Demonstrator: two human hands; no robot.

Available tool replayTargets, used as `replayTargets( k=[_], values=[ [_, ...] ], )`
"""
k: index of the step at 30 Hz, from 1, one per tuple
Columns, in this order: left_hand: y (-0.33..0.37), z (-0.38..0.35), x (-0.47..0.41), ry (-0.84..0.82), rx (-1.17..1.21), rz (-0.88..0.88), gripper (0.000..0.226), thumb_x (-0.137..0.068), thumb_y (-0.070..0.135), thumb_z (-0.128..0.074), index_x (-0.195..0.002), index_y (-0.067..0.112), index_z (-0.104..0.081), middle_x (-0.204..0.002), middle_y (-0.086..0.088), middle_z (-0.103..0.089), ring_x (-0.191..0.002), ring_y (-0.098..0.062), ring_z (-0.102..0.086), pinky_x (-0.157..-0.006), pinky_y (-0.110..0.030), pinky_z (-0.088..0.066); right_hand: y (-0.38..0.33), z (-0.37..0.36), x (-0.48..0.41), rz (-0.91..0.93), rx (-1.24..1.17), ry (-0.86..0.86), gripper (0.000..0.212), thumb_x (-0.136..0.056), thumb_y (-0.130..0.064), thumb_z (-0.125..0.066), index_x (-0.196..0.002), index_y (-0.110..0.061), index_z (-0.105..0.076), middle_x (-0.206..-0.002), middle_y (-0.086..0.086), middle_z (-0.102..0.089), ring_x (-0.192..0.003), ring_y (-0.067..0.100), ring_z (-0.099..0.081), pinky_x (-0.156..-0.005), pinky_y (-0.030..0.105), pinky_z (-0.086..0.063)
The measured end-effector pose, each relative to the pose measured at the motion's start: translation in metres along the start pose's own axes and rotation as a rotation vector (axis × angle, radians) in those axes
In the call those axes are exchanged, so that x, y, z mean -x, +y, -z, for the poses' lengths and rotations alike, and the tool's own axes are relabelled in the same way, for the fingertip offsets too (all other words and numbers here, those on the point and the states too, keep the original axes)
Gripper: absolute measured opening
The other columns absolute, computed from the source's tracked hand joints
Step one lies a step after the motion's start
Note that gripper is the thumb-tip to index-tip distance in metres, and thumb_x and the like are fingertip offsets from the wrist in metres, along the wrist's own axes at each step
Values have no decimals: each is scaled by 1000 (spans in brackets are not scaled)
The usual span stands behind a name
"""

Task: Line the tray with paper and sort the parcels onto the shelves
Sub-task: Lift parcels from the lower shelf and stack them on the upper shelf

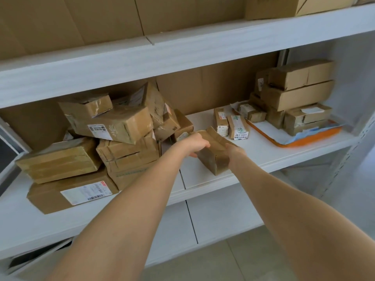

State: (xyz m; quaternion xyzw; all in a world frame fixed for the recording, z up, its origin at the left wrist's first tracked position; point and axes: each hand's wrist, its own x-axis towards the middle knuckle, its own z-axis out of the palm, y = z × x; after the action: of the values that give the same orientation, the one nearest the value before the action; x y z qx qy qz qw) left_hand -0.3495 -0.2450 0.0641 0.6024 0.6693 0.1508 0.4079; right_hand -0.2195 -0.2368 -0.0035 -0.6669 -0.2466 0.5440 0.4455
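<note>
A brown taped parcel [213,153] lies on the white middle shelf [253,155], near its front edge. My left hand [195,144] grips its left side with the fingers curled over the top. My right hand [235,152] holds its right side. An orange tray [310,140] lined with blue and white paper sits at the shelf's right end and carries a stack of several brown parcels [294,96]. Two small upright parcels [230,126] with white labels stand just left of the tray.
A large heap of brown parcels [113,134] fills the shelf's left half, with a flat labelled box [71,191] at the front. Cardboard boxes [101,19] stand on the upper shelf. A lower shelf [223,218] and a tiled floor lie below.
</note>
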Motion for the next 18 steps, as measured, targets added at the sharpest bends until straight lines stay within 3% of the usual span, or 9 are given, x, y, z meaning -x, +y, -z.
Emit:
replayTargets(
  k=[4, 8, 11, 14, 18],
  values=[
    [13, 16, 10, 132, 35, -174, 48, -94, 12, -53, -141, 11, -43, -130, -13, -54, -112, -24, -58, -91, -36, -54, -26, -5, 19, 146, 247, 242, 69, -90, -51, -57, -143, -15, -32, -141, 14, -39, -124, 31, -46, -104, 44, -44],
    [29, 44, 41, 458, 3, -477, 29, -97, 13, -48, -125, 15, -57, -115, -4, -64, -92, -13, -64, -84, -30, -56, -64, -39, 47, 367, 254, 153, 69, -91, -50, -56, -146, -20, -29, -147, 13, -29, -133, 33, -35, -109, 47, -37],
    [28, 71, 67, 755, -256, -583, 28, -97, 20, -49, -125, 21, -55, -116, 3, -61, -99, -11, -60, -84, -24, -50, -84, -68, 69, 479, 325, 30, 72, -90, -55, -56, -147, -21, -30, -149, 12, -31, -135, 34, -34, -108, 48, -35],
    [12, 106, 83, 1005, -458, -475, 33, -97, 30, -47, -127, 18, -52, -124, -3, -58, -114, -21, -55, -94, -33, -45, -98, -97, 95, 548, 417, -124, 77, -86, -60, -58, -146, -19, -32, -147, 15, -33, -132, 36, -37, -108, 49, -38],
    [-27, 156, 92, 1120, -506, -128, 52, -94, 47, -46, -128, 9, -50, -128, -12, -56, -121, -32, -49, -102, -40, -39, -109, -135, 119, 552, 518, -324, 103, -73, -72, -63, -150, -14, -29, -150, 16, -34, -135, 37, -36, -110, 49, -36]
  ],
)
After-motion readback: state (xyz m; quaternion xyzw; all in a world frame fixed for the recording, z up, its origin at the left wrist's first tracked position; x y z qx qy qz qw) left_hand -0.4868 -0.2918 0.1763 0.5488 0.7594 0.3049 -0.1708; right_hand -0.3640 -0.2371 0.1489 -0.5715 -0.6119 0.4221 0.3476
